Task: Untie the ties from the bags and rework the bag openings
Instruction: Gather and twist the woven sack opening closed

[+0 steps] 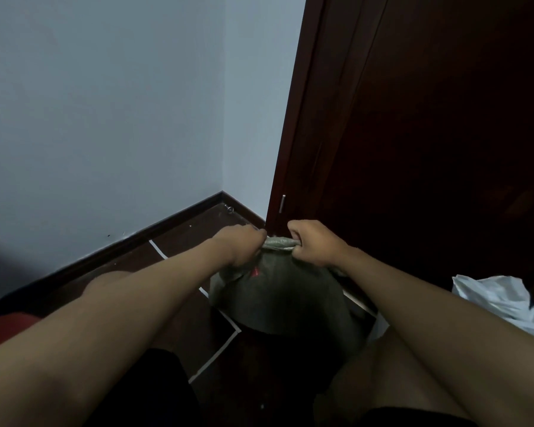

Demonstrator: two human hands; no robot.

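A full grey-green woven sack (285,298) with a small red mark stands on the dark floor between my knees. Its top edge (278,241) is bunched into a pale roll stretched between my fists. My left hand (242,243) grips the roll's left end, fingers closed. My right hand (313,246) grips the right end, fingers closed. No tie shows; my fingers hide the ends of the roll.
A dark wooden door (429,134) rises right behind the sack. A pale wall (105,118) with dark skirting runs left. White lines (219,309) cross the floor. A crumpled white bag (503,300) lies at the right; something red (7,329) sits at the left edge.
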